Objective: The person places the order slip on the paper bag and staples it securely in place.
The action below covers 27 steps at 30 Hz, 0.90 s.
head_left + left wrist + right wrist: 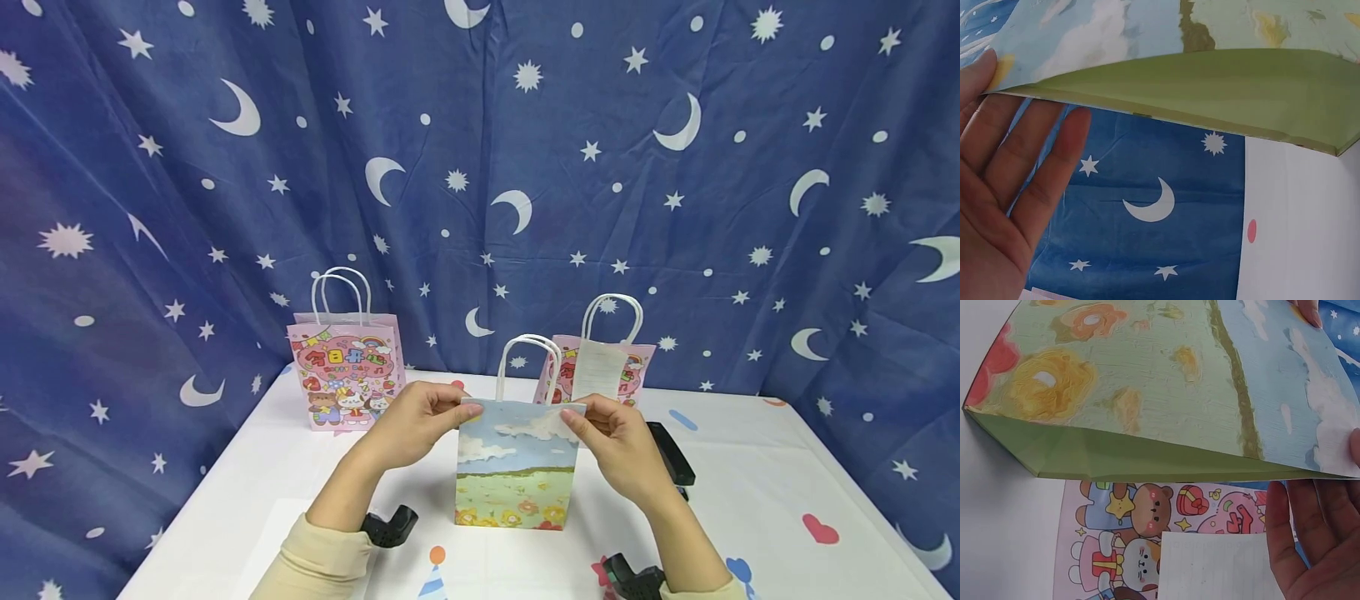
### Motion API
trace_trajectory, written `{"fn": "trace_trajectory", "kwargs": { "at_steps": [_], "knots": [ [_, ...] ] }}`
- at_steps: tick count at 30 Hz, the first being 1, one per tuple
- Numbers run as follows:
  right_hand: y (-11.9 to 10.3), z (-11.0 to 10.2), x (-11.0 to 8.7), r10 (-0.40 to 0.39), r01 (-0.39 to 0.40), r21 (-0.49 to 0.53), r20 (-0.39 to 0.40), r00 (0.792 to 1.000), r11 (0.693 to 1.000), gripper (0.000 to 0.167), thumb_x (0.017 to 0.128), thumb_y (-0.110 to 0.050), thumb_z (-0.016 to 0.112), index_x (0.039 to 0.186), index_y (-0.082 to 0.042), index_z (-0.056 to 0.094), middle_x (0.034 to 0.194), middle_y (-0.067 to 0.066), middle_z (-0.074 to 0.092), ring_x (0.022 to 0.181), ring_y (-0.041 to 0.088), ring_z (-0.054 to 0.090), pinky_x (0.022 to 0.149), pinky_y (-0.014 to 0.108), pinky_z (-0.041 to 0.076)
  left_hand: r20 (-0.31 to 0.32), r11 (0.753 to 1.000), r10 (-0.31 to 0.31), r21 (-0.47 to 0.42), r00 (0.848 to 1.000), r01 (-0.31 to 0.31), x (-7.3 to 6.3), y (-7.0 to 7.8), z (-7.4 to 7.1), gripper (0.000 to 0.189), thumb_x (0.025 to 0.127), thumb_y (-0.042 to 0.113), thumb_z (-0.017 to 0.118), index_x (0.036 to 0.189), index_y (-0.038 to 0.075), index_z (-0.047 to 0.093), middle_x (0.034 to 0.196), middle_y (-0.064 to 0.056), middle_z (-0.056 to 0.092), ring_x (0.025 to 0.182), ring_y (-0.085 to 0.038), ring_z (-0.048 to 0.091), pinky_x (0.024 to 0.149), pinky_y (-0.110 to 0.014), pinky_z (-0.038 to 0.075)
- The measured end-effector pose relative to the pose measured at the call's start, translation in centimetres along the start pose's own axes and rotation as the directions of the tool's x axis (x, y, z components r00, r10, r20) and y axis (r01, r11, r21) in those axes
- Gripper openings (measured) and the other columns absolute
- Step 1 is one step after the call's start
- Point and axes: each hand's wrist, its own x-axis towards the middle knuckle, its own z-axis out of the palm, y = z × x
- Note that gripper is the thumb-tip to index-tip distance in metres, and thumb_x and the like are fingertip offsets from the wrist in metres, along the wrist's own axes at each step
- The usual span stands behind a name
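A paper gift bag with a painted sky, clouds and flowers stands upright at the middle of the table, its white handles raised. At its top left corner my left hand pinches the edge, thumb in front and fingers behind. My right hand pinches the top right corner likewise. Both wrist views show the green side panel folded inward; the thumb and fingers of each hand lie on opposite faces of the bag. The bag's inside is hidden.
A pink cartoon gift bag stands at the back left. Another pink bag, with a lined white paper on its front, stands back right, partly behind my right hand. Beside that hand lies a black object. A starry blue curtain hangs behind the table.
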Motion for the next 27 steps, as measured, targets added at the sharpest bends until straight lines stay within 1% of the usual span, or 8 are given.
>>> {"fn": "trace_trajectory", "kwargs": {
  "at_steps": [5,11,14,17,20,23,26,27],
  "knots": [
    [0.03,-0.26,-0.26,0.0,0.0,-0.009,0.015,1.0,1.0,0.015,0.102,-0.02,0.067,0.105,-0.008,0.074,0.093,0.009,0.077,0.08,0.01,0.069,0.074,0.026,0.057,0.002,1.0,-0.006,0.02,1.0,0.006,0.0,0.16,0.16,0.021,0.102,0.033,0.066,0.096,0.018,0.079,0.086,0.003,0.077,0.084,-0.012,0.07,0.082,-0.031,0.056],
    [0.08,-0.36,-0.46,0.025,-0.023,-0.027,0.055,0.998,0.999,0.018,0.103,-0.025,0.066,0.105,-0.008,0.072,0.098,0.007,0.078,0.086,0.011,0.073,0.08,0.028,0.058,0.008,1.0,-0.011,0.026,1.0,0.011,0.0,0.52,0.44,0.027,0.103,0.033,0.065,0.088,0.014,0.075,0.08,0.002,0.077,0.085,-0.011,0.073,0.084,-0.031,0.058],
    [0.04,-0.43,-0.49,0.036,-0.035,-0.03,0.05,0.998,0.999,0.019,0.103,-0.026,0.066,0.105,-0.009,0.073,0.099,0.006,0.079,0.088,0.011,0.073,0.081,0.028,0.058,0.01,0.999,-0.02,0.038,1.0,0.02,0.0,0.73,0.47,0.032,0.104,0.035,0.063,0.082,0.013,0.072,0.076,0.002,0.076,0.086,-0.012,0.074,0.085,-0.034,0.059],
    [-0.03,-0.44,-0.44,0.034,-0.033,-0.018,0.049,0.998,0.999,0.019,0.103,-0.026,0.066,0.108,-0.009,0.073,0.102,0.006,0.079,0.091,0.012,0.074,0.083,0.028,0.059,0.012,0.998,-0.033,0.052,0.999,0.033,0.0,0.88,0.41,0.035,0.104,0.037,0.063,0.081,0.012,0.07,0.076,0.002,0.074,0.086,-0.012,0.074,0.085,-0.036,0.06],
    [-0.09,-0.33,-0.32,0.033,-0.032,-0.01,0.059,0.998,0.999,0.019,0.104,-0.026,0.065,0.107,-0.008,0.073,0.099,0.007,0.078,0.087,0.011,0.072,0.079,0.027,0.058,0.007,0.996,-0.052,0.073,0.999,0.051,-0.08,1.01,0.28,0.032,0.104,0.039,0.063,0.086,0.014,0.072,0.081,0.003,0.074,0.086,-0.014,0.073,0.084,-0.036,0.059],
    [-0.11,-0.15,-0.19,0.041,-0.041,-0.006,0.067,0.997,0.999,0.021,0.104,-0.026,0.064,0.107,-0.007,0.072,0.098,0.008,0.076,0.084,0.012,0.069,0.078,0.027,0.056,0.001,0.994,-0.063,0.087,0.998,0.062,-0.2,1.02,0.24,0.027,0.103,0.04,0.063,0.093,0.018,0.074,0.088,0.003,0.076,0.088,-0.02,0.072,0.083,-0.036,0.057],
    [-0.02,0.02,-0.07,0.051,-0.051,-0.006,0.072,0.996,0.999,0.021,0.104,-0.026,0.064,0.107,-0.007,0.072,0.098,0.008,0.076,0.084,0.013,0.067,0.078,0.028,0.056,-0.011,0.992,-0.068,0.109,0.998,0.069,-0.39,0.85,0.32,0.024,0.103,0.042,0.064,0.097,0.02,0.074,0.103,0.0,0.077,0.097,-0.021,0.073,0.087,-0.039,0.057],
    [0.03,0.1,0.0,0.051,-0.051,-0.004,0.074,0.996,0.999,0.021,0.104,-0.027,0.064,0.107,-0.007,0.072,0.099,0.008,0.076,0.085,0.014,0.068,0.079,0.028,0.057,-0.018,0.99,-0.074,0.118,0.997,0.075,-0.5,0.78,0.31,0.024,0.102,0.042,0.065,0.101,0.021,0.075,0.109,-0.001,0.077,0.101,-0.021,0.073,0.088,-0.04,0.058]
  ]
}}
